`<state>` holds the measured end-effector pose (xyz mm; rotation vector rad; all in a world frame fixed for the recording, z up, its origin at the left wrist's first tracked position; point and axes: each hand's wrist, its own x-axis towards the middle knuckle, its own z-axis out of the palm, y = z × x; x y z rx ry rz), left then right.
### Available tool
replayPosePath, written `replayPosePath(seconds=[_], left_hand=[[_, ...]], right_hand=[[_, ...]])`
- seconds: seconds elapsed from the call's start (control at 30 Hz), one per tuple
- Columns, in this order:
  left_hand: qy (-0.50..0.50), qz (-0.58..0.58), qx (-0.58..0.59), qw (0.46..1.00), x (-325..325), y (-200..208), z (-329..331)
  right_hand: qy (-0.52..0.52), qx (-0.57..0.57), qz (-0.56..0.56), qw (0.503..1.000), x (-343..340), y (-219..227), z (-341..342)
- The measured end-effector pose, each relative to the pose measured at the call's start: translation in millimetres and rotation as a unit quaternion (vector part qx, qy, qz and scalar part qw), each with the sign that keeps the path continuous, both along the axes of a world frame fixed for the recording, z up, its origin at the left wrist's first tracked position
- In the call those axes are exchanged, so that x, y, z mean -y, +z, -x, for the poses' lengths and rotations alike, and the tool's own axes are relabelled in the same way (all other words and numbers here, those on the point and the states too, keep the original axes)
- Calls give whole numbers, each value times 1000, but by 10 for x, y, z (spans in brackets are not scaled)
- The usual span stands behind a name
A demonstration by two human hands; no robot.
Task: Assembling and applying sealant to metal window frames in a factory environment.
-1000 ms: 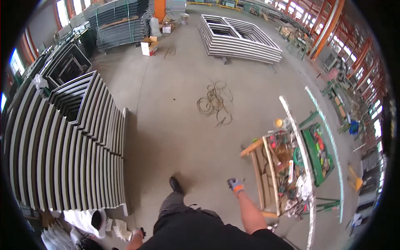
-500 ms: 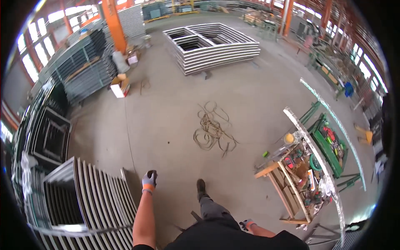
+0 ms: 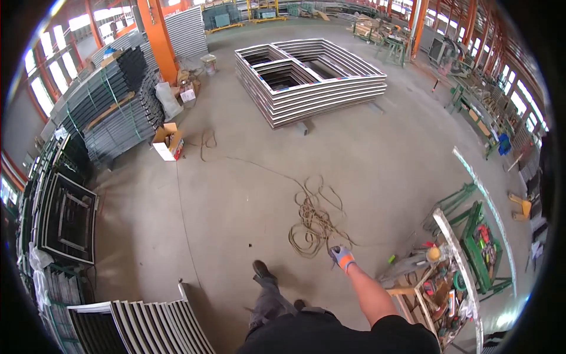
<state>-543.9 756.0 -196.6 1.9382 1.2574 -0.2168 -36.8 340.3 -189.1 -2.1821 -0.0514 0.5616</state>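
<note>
My right hand (image 3: 342,258), in a grey work glove with an orange cuff, swings out in front of my body. Its fingers are loosely bent and slightly apart, and nothing shows in them. Below it in the picture plane, a tangled heap of rope or cord (image 3: 312,221) lies on the concrete floor; the hand overlaps its near edge in view but does not hold it. My left hand is out of view. One dark shoe (image 3: 263,270) is stretched forward in mid-stride.
A stack of metal window frames (image 3: 324,88) stands ahead. More frames (image 3: 159,327) lean at the near left, beside dark frames (image 3: 69,218). An open carton (image 3: 168,143) sits by the orange column (image 3: 158,41). A cluttered wooden workbench (image 3: 420,307) and green tool tray (image 3: 480,248) are at right.
I have stepped forward; the rope, stacked frames and workbench appear nearer. My right hand has swung forward, while my left hand has dropped out of view.
</note>
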Motion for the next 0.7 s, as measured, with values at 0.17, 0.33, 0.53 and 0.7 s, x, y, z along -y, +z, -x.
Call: replayPosePath(seconds=[0.17,0.33,0.53,0.7], left_hand=[[-7,-7,96,995,-1403,-187,-1603],[-27,-32,167,985,-2670,-366,-2599],[4,91,254,963,-3639,959,-6431],[-110,10,338,935,-4068,1411,-8234]], right_hand=[[17,17,158,987,-782,212,-522],[-91,-276,8,957,-1198,297,-435],[-53,-359,88,928,-1780,12,-873],[23,-296,140,945,-2221,-845,-2075]])
